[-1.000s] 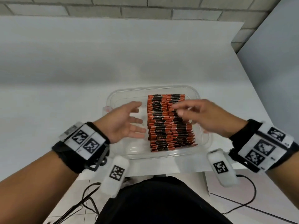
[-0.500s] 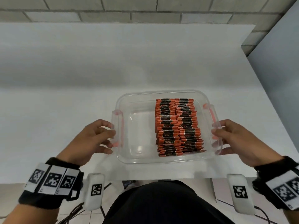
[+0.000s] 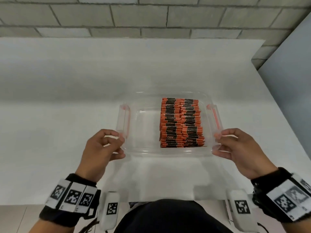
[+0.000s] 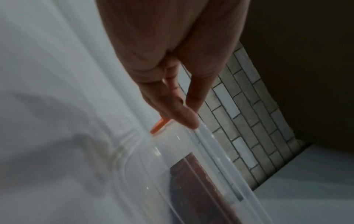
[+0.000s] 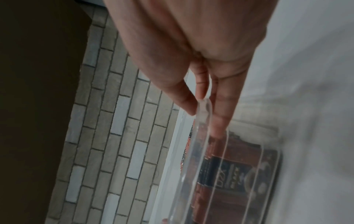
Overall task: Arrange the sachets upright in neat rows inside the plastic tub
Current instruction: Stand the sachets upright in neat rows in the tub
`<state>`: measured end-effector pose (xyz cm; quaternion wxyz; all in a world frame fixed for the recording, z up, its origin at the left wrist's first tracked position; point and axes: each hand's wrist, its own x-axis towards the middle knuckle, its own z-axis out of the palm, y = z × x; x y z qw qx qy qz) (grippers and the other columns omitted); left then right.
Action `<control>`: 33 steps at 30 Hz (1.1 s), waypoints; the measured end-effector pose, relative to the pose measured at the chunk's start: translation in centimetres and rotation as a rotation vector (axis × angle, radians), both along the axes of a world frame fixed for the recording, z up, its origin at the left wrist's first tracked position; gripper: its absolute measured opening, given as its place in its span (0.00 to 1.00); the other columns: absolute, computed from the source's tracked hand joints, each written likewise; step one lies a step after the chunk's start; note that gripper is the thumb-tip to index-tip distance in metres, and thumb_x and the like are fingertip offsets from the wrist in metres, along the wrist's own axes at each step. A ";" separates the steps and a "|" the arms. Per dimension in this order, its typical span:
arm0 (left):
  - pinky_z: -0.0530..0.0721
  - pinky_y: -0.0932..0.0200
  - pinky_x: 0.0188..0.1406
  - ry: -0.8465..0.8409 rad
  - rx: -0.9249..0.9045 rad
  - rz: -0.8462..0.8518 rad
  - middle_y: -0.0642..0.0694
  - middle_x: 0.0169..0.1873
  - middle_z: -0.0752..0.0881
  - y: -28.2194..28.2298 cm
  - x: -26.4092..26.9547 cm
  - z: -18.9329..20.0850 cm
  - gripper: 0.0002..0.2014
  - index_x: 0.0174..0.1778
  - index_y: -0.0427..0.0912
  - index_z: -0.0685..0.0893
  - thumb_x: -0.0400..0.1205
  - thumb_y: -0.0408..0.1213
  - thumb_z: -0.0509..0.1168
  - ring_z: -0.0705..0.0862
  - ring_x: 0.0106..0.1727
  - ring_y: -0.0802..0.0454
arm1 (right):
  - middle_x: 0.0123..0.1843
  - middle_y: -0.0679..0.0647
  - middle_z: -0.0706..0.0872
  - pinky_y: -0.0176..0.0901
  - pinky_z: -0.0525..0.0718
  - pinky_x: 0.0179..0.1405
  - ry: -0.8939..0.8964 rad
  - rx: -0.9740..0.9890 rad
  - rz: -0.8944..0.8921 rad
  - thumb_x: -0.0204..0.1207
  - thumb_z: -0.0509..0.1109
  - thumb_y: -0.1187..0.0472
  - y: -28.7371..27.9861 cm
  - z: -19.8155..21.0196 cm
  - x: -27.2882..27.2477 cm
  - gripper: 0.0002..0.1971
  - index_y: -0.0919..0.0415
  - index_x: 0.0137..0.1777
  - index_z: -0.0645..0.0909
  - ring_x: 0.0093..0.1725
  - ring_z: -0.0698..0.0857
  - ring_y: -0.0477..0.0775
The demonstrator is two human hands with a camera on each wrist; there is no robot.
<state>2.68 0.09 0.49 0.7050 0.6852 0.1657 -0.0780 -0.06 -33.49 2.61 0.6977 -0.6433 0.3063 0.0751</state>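
Note:
The clear plastic tub (image 3: 168, 153) with orange side clips sits on the white table in front of me. Orange-and-black sachets (image 3: 180, 122) stand on edge in two packed rows along its right half; its left half is bare. My left hand (image 3: 120, 143) grips the near end of the left handle. In the left wrist view, the left hand (image 4: 184, 109) pinches the rim beside an orange clip (image 4: 159, 125). At the near right handle, my right hand (image 3: 218, 143) grips too. In the right wrist view, the right hand (image 5: 203, 109) has thumb and fingers pinching the rim (image 5: 204, 121), with sachets (image 5: 229, 166) behind the wall.
The white table (image 3: 67, 106) runs back to a grey brick wall (image 3: 151, 17). Its right edge (image 3: 276, 101) falls away beside a grey panel. The near edge lies just below the tub, by my dark lap (image 3: 168, 216).
Both hands left the sachets, moved out to the tub's two side handles and took hold. The tub now sits slightly farther from me.

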 end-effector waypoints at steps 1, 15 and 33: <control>0.86 0.56 0.30 -0.019 0.001 0.035 0.39 0.29 0.82 -0.3 0.3 -0.2 0.09 0.43 0.38 0.82 0.72 0.32 0.74 0.81 0.27 0.47 | 0.45 0.63 0.84 0.45 0.89 0.35 -0.029 -0.005 -0.028 0.76 0.70 0.69 0.1 -0.1 0.5 0.06 0.63 0.50 0.78 0.34 0.85 0.55; 0.88 0.61 0.34 -0.165 0.020 0.125 0.34 0.38 0.85 -3.4 14.5 -1.9 0.03 0.46 0.38 0.86 0.78 0.30 0.72 0.85 0.28 0.52 | 0.50 0.56 0.88 0.48 0.90 0.40 -0.146 0.048 -0.187 0.77 0.70 0.70 -0.1 -1.0 14.4 0.10 0.60 0.57 0.80 0.33 0.85 0.53; 0.90 0.46 0.43 -0.137 0.179 0.133 0.40 0.33 0.87 -5.1 24.6 -1.9 0.04 0.48 0.43 0.87 0.79 0.36 0.72 0.87 0.29 0.46 | 0.45 0.59 0.84 0.41 0.89 0.33 -0.114 -0.112 -0.225 0.79 0.67 0.72 -0.9 -1.4 24.4 0.10 0.59 0.56 0.83 0.34 0.86 0.55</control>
